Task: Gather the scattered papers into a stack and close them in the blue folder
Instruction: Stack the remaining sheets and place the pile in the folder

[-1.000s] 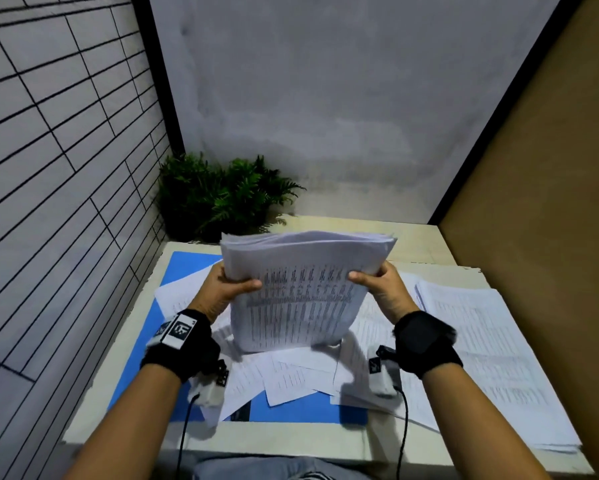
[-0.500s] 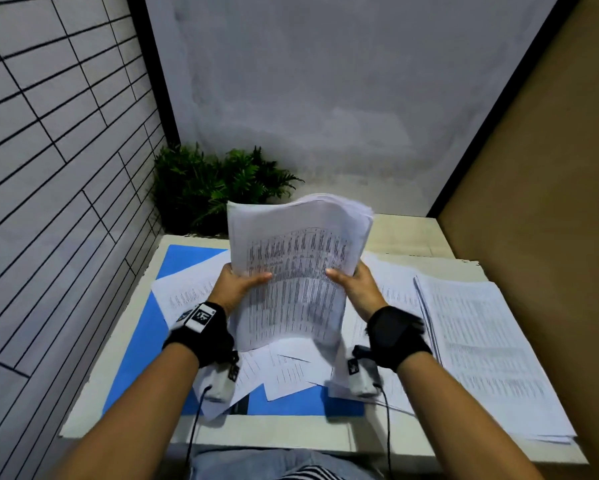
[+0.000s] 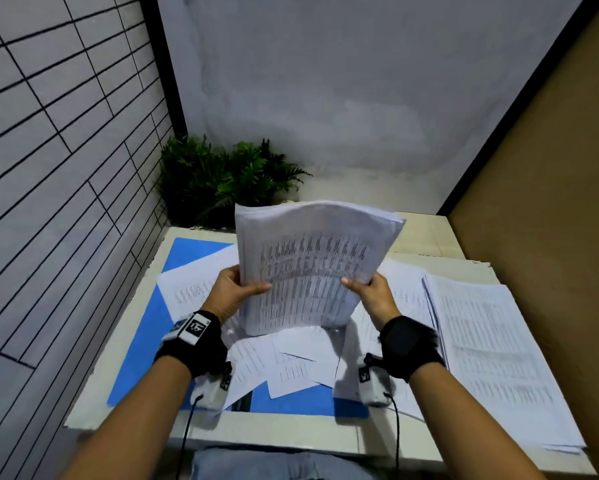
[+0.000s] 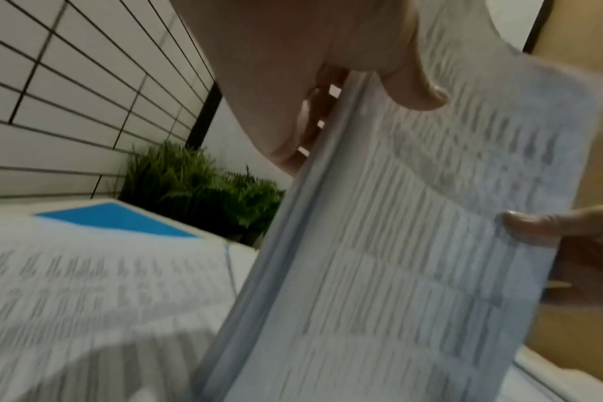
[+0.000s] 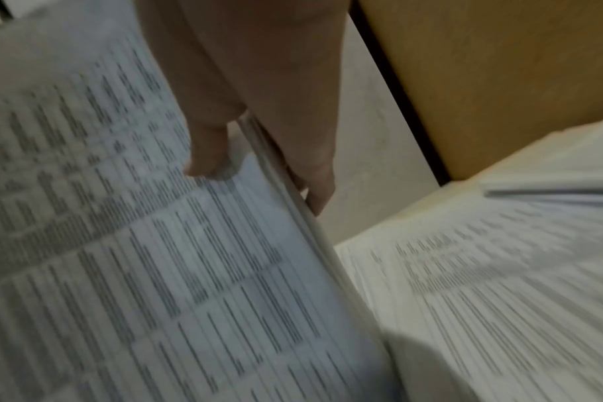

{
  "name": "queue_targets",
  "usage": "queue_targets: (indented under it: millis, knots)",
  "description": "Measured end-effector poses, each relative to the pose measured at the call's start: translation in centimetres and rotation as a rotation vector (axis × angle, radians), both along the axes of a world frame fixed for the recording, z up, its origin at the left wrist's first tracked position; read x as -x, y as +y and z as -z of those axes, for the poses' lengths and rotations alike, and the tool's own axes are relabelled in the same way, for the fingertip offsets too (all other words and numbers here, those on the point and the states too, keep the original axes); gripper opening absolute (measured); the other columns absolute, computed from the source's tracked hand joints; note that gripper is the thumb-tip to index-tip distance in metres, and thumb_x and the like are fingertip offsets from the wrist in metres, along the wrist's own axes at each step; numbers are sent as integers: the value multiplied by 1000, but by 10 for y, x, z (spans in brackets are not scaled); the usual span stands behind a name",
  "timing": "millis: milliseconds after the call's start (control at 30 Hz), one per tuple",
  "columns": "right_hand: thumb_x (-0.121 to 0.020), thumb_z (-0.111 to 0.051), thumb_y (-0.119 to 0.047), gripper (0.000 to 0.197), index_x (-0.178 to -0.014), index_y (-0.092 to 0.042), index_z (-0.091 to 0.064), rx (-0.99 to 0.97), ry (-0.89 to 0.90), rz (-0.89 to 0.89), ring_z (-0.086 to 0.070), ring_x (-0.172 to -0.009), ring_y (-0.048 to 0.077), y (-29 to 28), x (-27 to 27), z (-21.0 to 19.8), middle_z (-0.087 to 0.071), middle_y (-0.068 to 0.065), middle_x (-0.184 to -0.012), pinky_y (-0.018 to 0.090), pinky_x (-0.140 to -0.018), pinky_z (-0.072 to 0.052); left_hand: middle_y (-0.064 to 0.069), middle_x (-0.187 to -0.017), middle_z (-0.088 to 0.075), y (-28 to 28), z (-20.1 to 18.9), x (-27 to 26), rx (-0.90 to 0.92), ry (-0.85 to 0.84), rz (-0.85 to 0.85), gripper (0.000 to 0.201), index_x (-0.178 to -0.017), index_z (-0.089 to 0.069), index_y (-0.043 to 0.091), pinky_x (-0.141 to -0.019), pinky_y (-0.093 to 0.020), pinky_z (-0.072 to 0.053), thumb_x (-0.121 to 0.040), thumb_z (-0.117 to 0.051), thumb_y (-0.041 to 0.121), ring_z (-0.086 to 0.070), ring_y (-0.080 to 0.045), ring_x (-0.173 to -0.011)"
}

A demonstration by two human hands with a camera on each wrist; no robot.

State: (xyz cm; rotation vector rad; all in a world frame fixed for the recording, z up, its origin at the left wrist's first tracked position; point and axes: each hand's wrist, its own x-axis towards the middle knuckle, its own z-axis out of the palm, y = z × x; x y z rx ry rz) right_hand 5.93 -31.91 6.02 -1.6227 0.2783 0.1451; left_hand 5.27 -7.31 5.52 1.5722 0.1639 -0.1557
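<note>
Compared with a second ago, the stack of papers (image 3: 312, 268) has been turned from broadside to upright, its long edges now in the hands and its lower short edge down on the loose sheets (image 3: 284, 362); half a second ago it stood tilted in much the same way. At the far left a tiled wall (image 3: 59, 174) runs close along the table (image 3: 94, 396), with a green plant (image 3: 222, 178) filling the far left corner. The blue folder (image 3: 142, 348) lies open and flat on the left part of the table, mostly covered by scattered sheets, its blue showing at the left side, the far corner and along the near edge. The left hand (image 3: 230, 294) grips the stack's left edge, thumb on the printed face and fingers behind; the left wrist view shows that thumb (image 4: 414, 87) pressed on the top sheet. The right hand (image 3: 372, 294) grips the opposite edge the same way, thumb in front. To the right a second pile of papers (image 3: 492, 348) lies flat, reaching the table's right and near edges beside a brown wall panel (image 3: 547, 209). The sheets carry dense columns of print, too small and blurred to read.
</note>
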Motion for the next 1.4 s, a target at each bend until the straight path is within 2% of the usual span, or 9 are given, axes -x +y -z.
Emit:
queue_targets:
  millis: [133, 233, 367, 500, 633, 933, 1067, 1200, 1400]
  knots:
    - [-85, -59, 3, 35, -119, 10, -54, 83, 131, 38, -56, -117, 38, 15, 1, 30, -61, 25, -120, 44, -102, -44, 4, -87, -66, -15, 20, 4, 5, 101, -23, 48, -107, -60, 6, -88, -34, -53, -63, -79, 10, -67, -14, -81]
    - [-87, -59, -1, 28, -114, 2, -56, 92, 114, 43, -58, -109, 32, 19, 2, 27, -64, 19, -112, 40, -98, -47, 1, -78, -65, -24, 12, 0, 45, 113, -91, 21, -97, -60, 5, -57, -14, -55, -78, -65, -1, -68, -1, -59]
    - [-88, -58, -3, 18, -104, -7, -52, 50, -20, 65, -60, -89, 15, -13, 1, -5, -62, 1, -93, 12, -75, -51, 9, -54, -70, -42, -18, -10, 24, -10, -132, 9, -76, -62, 9, -53, -12, -53, -78, -65, 1, -65, -4, -58]
    - [-82, -66, -11, 47, -123, 3, -50, 95, -93, 240, -56, -116, 29, -79, 0, -16, -59, 16, -127, 39, -102, -47, -9, -94, -66, -100, -24, -9, -34, -129, -103, 23, -108, -57, 6, -75, -27, -53, -85, -59, 6, -63, -16, -80]
    - [-81, -62, -11, 27, -107, -10, -59, 192, -23, 358, -64, -103, 33, -170, 20, 1, -65, 22, -114, 51, -97, -50, -19, -133, -51, -188, -2, -3, -41, -84, 19, 45, -132, -39, 2, -104, -43, -42, -89, -50, 3, -53, -28, -117]
    - [-87, -60, -8, 34, -120, -2, -52, 447, 332, 429, -60, -99, 38, -326, 70, 42, -62, 18, -111, 54, -95, -48, -22, -130, -55, -347, 74, 21, -140, 165, 352, 50, -128, -43, -2, -99, -42, -46, -81, -59, -4, -55, -34, -116]
    - [-86, -61, -7, 36, -120, 1, -52, 538, 432, 446, -59, -103, 40, -349, 75, 72, -62, 22, -116, 52, -94, -48, -20, -135, -49, -379, 103, 28, -328, 210, 403, 60, -136, -35, 3, -104, -44, -43, -81, -60, 2, -51, -32, -120]
    - [-80, -70, -14, 75, -141, -5, -27, 650, 580, 350, -43, -126, 44, -352, 68, 91, -41, 24, -141, 53, -103, -40, -22, -146, -23, -396, 113, 32, -632, 244, 488, 75, -143, -12, 1, -114, -41, -26, -85, -58, 13, -28, -36, -134]
    - [-85, -65, -24, 81, -146, -4, -14, 817, 667, 205, -21, -137, 41, -333, 61, 94, -21, 21, -151, 51, -112, -26, -20, -152, -9, -390, 108, 30, -641, 280, 642, 78, -144, -1, 0, -117, -41, -22, -89, -52, 22, -17, -34, -140]
